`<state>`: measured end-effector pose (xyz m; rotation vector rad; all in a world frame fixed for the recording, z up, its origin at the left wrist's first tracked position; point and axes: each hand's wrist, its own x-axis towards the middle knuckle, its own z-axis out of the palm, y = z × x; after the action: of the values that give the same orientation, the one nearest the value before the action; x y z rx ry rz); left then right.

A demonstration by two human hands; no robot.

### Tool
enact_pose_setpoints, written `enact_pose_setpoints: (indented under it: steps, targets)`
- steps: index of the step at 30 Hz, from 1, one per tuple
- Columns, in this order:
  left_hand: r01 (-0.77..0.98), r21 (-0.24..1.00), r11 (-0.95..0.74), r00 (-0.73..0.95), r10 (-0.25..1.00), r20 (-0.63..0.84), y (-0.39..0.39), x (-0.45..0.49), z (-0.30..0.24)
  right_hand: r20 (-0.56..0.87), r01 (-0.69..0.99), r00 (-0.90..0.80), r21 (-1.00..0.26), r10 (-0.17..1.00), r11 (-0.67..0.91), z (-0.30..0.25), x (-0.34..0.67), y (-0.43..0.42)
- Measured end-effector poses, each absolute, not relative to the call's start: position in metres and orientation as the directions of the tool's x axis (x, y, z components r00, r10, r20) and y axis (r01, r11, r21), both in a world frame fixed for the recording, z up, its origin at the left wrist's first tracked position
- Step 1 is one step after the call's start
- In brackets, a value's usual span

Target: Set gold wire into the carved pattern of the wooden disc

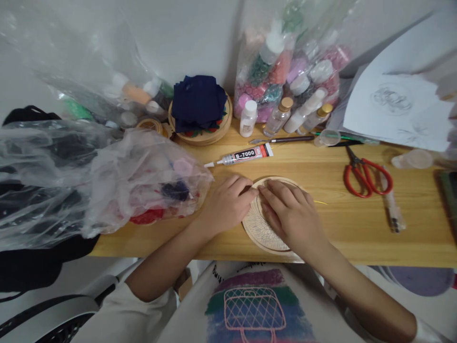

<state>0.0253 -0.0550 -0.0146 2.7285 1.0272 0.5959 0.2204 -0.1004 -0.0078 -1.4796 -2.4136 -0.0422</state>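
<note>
Pale wood-toned disc (262, 227) under two hands, at the near edge of the desk (342, 236)

The desk has a smooth, yellowish wood grain. Over its left end spills a crumpled, see-through plastic bag (117, 176) with red and dark bits inside. At the far right corner, white paper sheets (389, 109) curl upward, the front one bearing a loose line drawing. Clear bags (259, 78) along the far edge bulge with pink and green granules and white-capped containers. The disc is round and flat, with a plain pale rim and fine curving dark lines within it. Navy cloth (198, 105) sits in a squarish stack on a round wooden piece (214, 139) near the far edge. Red-handled scissors (367, 176) lie towards the right edge; a B-7000 tube (246, 155) lies beyond the disc, nozzle to the left edge.

The left hand (230, 202) has its fingers curled close together, tips at the disc's far left rim. The right hand (294, 212) lies across the disc, fingers extended and nearly together, thumb tucked below; whether either pinches anything cannot be told.

The disc lies directly beneath the right fingers and just right of the left ones.
</note>
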Motion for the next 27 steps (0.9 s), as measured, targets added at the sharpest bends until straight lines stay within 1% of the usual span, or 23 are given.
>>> enact_pose_setpoints:
  steps: [7, 15, 17, 20, 23, 27]
  targets:
    - [0.584, 0.281, -0.762, 0.668, 0.647, 0.368, -0.0547, 0.0256, -0.0157, 0.263, 0.875, -0.421, -0.134, 0.868, 0.465, -0.0069, 0.2199, -0.1004]
    - [0.558, 0.339, -0.757, 0.654, 0.653, 0.381, -0.0551, 0.0233, -0.0146, 0.258, 0.879, -0.412, -0.138, 0.874, 0.456, -0.0073, 0.2197, -0.1003]
    - [0.552, 0.385, -0.739, 0.620, 0.673, 0.403, -0.0560, 0.0223, -0.0159, 0.253, 0.878, -0.416, -0.137, 0.874, 0.458, -0.0072, 0.2202, -0.1001]
    - [0.581, 0.454, -0.676, 0.540, 0.737, 0.406, -0.0566, 0.0211, -0.0184, 0.239, 0.878, -0.423, -0.132, 0.874, 0.461, -0.0070, 0.2208, -0.0999]
    - [0.608, 0.458, -0.648, 0.505, 0.761, 0.407, -0.0552, 0.0212, -0.0202, 0.219, 0.883, -0.412, -0.142, 0.885, 0.447, -0.0064, 0.2207, -0.0998]
    - [0.609, 0.437, -0.662, 0.529, 0.749, 0.399, -0.0524, 0.0224, -0.0219, 0.199, 0.882, -0.396, -0.188, 0.896, 0.432, -0.0052, 0.2203, -0.0988]
